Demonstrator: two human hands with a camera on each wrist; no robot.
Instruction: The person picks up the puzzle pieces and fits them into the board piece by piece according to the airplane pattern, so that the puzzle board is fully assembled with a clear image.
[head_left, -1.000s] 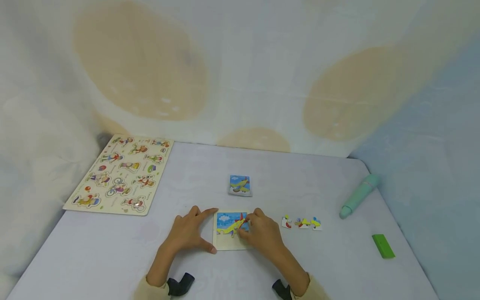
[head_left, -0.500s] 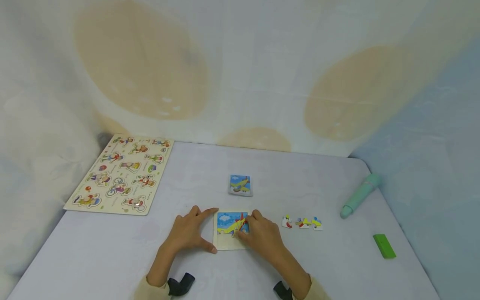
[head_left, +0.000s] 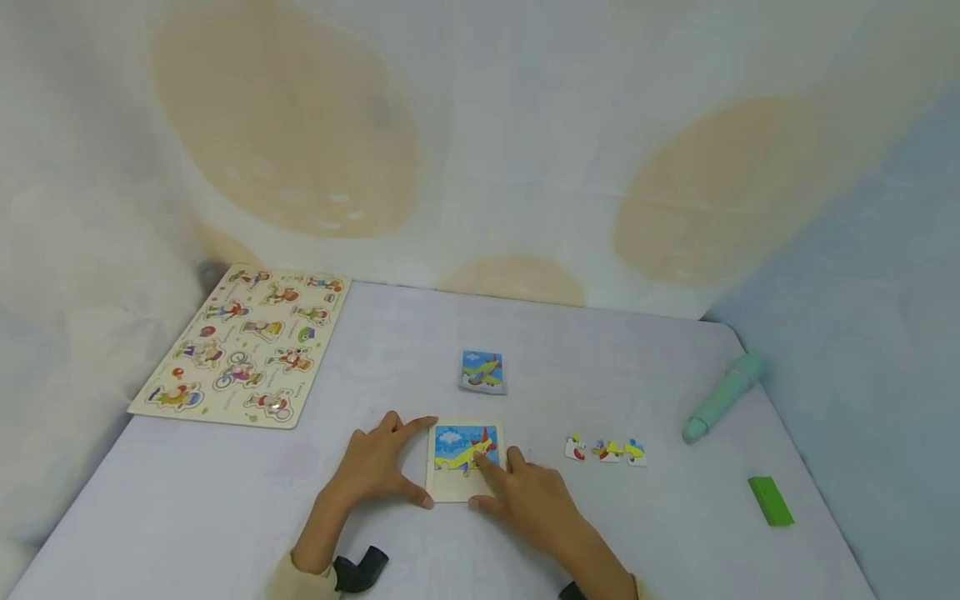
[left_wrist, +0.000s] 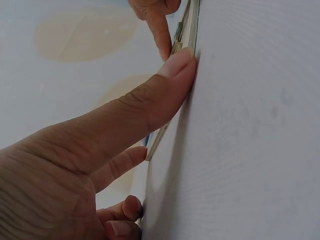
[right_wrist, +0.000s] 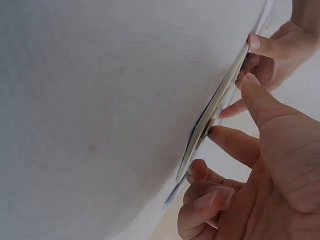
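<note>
Right hand [head_left: 536, 500]: thumb had left the airplane picture [head_left: 459, 444]; straight index finger pressed it, upper part assembled. Left hand [head_left: 372, 463]: spread, touched the puzzle board's [head_left: 448, 488] left edge.

The pale puzzle board [head_left: 450, 490], partly filled with a yellow plane picture, lies flat between left hand [head_left: 378, 462] and right hand [head_left: 531, 500]. Loose pieces [head_left: 636, 452] lie right of the right hand.

From my head feed: pale tabletop [head_left: 660, 533]. Left, large figure board [head_left: 228, 337]. Middle, I log a plane-print square [head_left: 482, 372], plane puzzle tray [head_left: 450, 490] below. Rightward, loose puzzle pieces [head_left: 611, 452], then mint cylinder [head_left: 722, 399], green block [head_left: 770, 501] near the right edge.
</note>
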